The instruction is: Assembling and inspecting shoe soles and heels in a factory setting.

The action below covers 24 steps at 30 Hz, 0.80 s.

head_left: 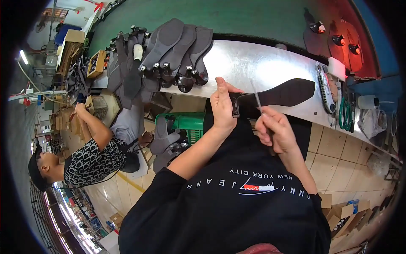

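- The person's left hand (223,108) grips a dark shoe sole (289,94) at its heel end, thumb pointing up and most of the fingers hidden.
- The sole is held at the near edge of the metal worktop (237,55), its broad forepart extending to the right and its black heel (236,106) pointing down beside the palm.
- The right hand (277,129) is closed around a thin grey tool (256,94), whose narrow end crosses in front of the sole; whether the two touch cannot be told.
- Left of the hands, a pile of grey soles (169,44) with glossy black heels lies on the worktop, overlapping one another.
- To the right lie a utility knife (325,91), a white block (336,68) and green-handled scissors (346,114), near one another.
- Beyond the worktop runs a green surface (253,19); at its right end, more heeled soles (344,40) lie in red light.
- Below the worktop, a green basket (190,121) stands near further soles (164,137).
- At the left, a co-worker in a black cap (38,167) and patterned shirt (95,163) holds both arms forward.
- Cardboard boxes (344,216) stand on the tiled floor (332,169), lower right.
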{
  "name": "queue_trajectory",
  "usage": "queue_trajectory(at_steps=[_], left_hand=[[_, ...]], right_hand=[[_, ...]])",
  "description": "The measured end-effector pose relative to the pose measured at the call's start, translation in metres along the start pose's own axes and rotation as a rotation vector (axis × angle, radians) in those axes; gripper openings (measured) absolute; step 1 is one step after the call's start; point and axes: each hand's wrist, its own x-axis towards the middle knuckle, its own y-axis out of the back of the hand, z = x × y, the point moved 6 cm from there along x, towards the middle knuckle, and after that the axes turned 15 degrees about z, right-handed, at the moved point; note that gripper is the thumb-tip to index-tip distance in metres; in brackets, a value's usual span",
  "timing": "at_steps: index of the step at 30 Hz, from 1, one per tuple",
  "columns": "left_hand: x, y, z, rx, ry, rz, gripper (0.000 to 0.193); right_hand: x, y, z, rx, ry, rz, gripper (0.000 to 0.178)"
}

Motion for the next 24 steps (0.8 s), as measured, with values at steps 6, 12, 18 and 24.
queue_trajectory(at_steps=[6,12,18,24], left_hand=[[-0.001,-0.002,0.021,0.081,-0.169,0.01,0.08],[-0.005,-0.008,0.031,0.069,-0.155,-0.061,0.085],[0.006,-0.007,0.003,-0.209,0.345,-0.13,0.063],[-0.023,-0.028,-0.002,-0.407,0.939,-0.004,0.052]], right_hand=[[-0.016,-0.007,-0.021,-0.792,0.655,0.111,0.021],[-0.025,-0.03,-0.031,-0.999,1.161,0.164,0.012],[-0.042,-0.05,-0.024,-1.055,1.1,-0.077,0.009],[-0.031,-0.029,-0.046,-0.988,1.167,0.318,0.005]])
